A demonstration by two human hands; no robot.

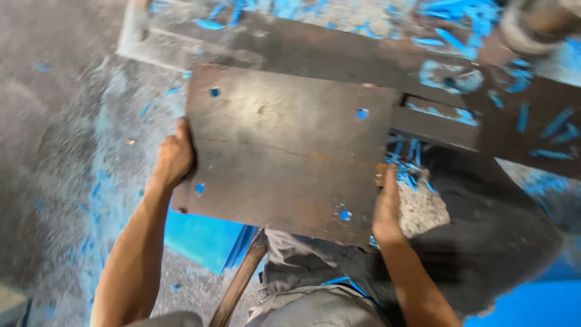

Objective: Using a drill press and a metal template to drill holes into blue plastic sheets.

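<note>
I hold a dark, rusty square metal plate (pixel 284 145) with small round holes near its corners, flat in front of me. My left hand (pixel 174 158) grips its left edge, fingers under the plate. My right hand (pixel 387 209) clasps the right edge near the lower corner. The plate's far edge lies against a long dark metal bar (pixel 339 54) and a smaller bracket (pixel 436 124) to its right. Blue scraps show through the holes.
Blue plastic shavings (pixel 466 21) litter the metal bar and the grey concrete floor (pixel 54 121). Blue sheets (pixel 203 239) lie below the plate beside a wooden leg (pixel 239 284). A dark rounded lump (pixel 490 236) sits at the right. My grey trousers (pixel 308 303) show below.
</note>
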